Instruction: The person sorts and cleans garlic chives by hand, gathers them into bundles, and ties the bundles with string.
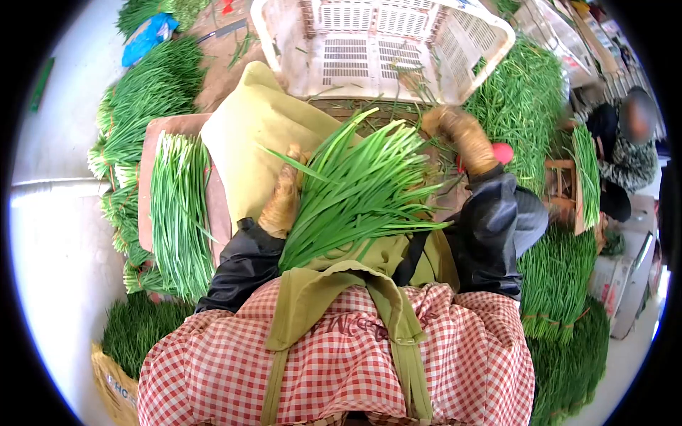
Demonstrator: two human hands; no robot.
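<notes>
A loose bunch of long green leafy stalks (362, 184) lies across my lap, over a yellow-green apron (263, 135). My left hand (285, 195), in a brownish glove, is pressed against the bunch's left side; its fingers look closed around the stalks' edge. To the right of the bunch's pale ends, my right hand (455, 131) is bent downward in a similar glove, near loose green scraps. Its fingertips are blurred, so what they hold, if anything, is hidden. Another bunch (179, 213) rests on a brown board (160, 135) at my left.
A white plastic crate (348, 85) stands ahead. Tied green bundles (153, 92) pile up at the left, with a knife (226, 30) and blue bag (149, 37) beyond. Loose greens (522, 106) and bundles (558, 284) lie at the right. Another person (629, 149) sits at the far right.
</notes>
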